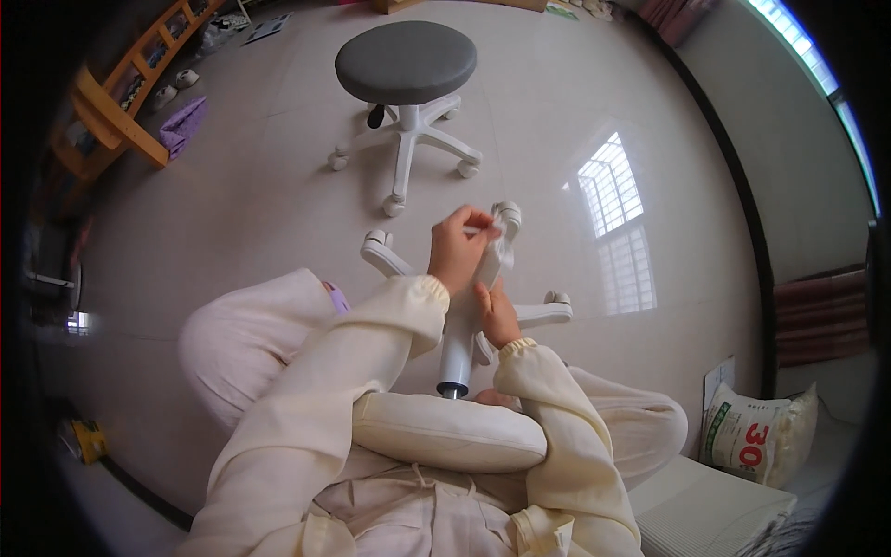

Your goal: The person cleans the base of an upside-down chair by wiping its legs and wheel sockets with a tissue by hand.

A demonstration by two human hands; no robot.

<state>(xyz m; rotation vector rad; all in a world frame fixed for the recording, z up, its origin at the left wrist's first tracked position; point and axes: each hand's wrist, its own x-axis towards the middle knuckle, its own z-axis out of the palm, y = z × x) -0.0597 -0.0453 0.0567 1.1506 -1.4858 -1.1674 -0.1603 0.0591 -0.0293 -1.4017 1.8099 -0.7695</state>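
Cream sleeves (pixel 278 427): flanking cushioned seat (pixel 450 436)
Right hand (pixel 499 314): fingers grasping white leg (pixel 490 266)
Left hand (pixel 455 249): grip unclear
Sack (pixel 738 434): red-green print

Home interior, by all I can see from here. Glossy pale floor (pixel 260 204) mirroring window panes; daylight at the window (pixel 800 42); dusky-red curtain (pixel 821 320) low by the wall; wooden rack (pixel 119 119) opposite, pale footwear (pixel 165 98) and crumpled lilac cloth (pixel 183 127) near it.

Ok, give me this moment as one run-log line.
left hand: near caster, detail blurred | right hand: at white leg | tipped stool: cream seat toward wearer | grey stool: upright beyond
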